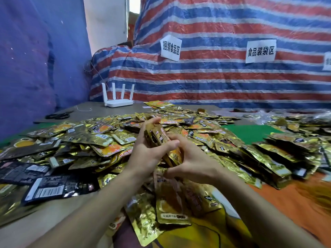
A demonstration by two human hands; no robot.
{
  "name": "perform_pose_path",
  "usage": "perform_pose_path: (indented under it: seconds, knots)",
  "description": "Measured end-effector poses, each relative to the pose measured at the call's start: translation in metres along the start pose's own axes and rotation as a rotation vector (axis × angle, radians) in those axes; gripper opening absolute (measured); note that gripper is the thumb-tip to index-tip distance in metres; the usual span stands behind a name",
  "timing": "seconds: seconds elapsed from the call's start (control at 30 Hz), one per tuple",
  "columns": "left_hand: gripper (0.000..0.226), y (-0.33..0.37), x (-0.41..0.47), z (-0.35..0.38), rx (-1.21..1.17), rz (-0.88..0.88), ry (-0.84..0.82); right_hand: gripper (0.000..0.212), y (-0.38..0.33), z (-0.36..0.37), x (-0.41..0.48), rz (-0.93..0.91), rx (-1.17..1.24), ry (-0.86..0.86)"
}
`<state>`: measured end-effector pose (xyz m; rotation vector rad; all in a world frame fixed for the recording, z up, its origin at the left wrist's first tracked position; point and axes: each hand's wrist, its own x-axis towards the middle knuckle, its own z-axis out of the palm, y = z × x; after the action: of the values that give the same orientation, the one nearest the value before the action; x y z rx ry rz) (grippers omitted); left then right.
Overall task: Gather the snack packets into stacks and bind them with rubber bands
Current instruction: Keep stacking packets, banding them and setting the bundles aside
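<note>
A small stack of gold snack packets stands on edge, tilted, above the middle of the table. My left hand grips it from the left, fingers reaching over its top and thumb across the front. My right hand presses against its right and lower side. No rubber band shows in either hand. A wide heap of loose gold and black packets covers the table around and under my hands. Neat rows of stacked packets lie to the right.
A white router with several antennas stands at the back of the table, with black scissors to its left. A striped tarp with paper signs hangs behind. Orange cloth lies at the near right, a green patch further back.
</note>
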<state>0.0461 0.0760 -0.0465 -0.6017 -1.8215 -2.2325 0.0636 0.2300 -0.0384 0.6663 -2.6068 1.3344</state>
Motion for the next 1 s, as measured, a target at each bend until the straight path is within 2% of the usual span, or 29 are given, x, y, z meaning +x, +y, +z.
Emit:
perform_pose_path:
  seconds: [0.1,0.17,0.3,0.47,0.53,0.63,0.7,0.83,0.9,1.0]
  knots:
    - [0.098,0.002,-0.006,0.004,0.262,-0.094,-0.004,0.078,0.004,-0.022,-0.015,0.110,-0.116,0.071]
    - [0.101,0.002,-0.011,0.011,0.389,-0.092,-0.015,0.081,0.009,-0.042,-0.030,0.185,-0.209,0.122]
    - [0.065,0.009,-0.022,0.034,0.524,0.048,-0.171,0.074,0.021,-0.098,-0.052,0.369,-0.354,0.343]
    - [0.038,0.013,-0.033,0.059,0.612,0.145,-0.350,0.063,0.047,-0.159,-0.065,0.524,-0.616,0.641]
    - [0.035,0.013,-0.034,0.065,0.624,0.160,-0.384,0.059,0.058,-0.169,-0.070,0.593,-0.713,0.632]
    - [0.033,0.011,-0.035,0.069,0.650,0.169,-0.402,0.042,0.077,-0.166,-0.076,0.717,-0.905,0.520]
    - [0.029,0.008,-0.035,0.068,0.646,0.144,-0.397,0.034,0.087,-0.157,-0.078,0.735,-0.941,0.497]
    - [0.026,-0.002,-0.034,0.058,0.649,0.085,-0.376,0.040,0.085,-0.145,-0.077,0.768,-0.999,0.481]
    - [0.026,-0.005,-0.031,0.049,0.667,0.065,-0.368,0.051,0.076,-0.139,-0.074,0.738,-1.004,0.532]
    - [0.029,-0.002,-0.020,0.037,0.679,0.033,-0.329,0.058,0.053,-0.121,-0.060,0.514,-0.932,0.568]
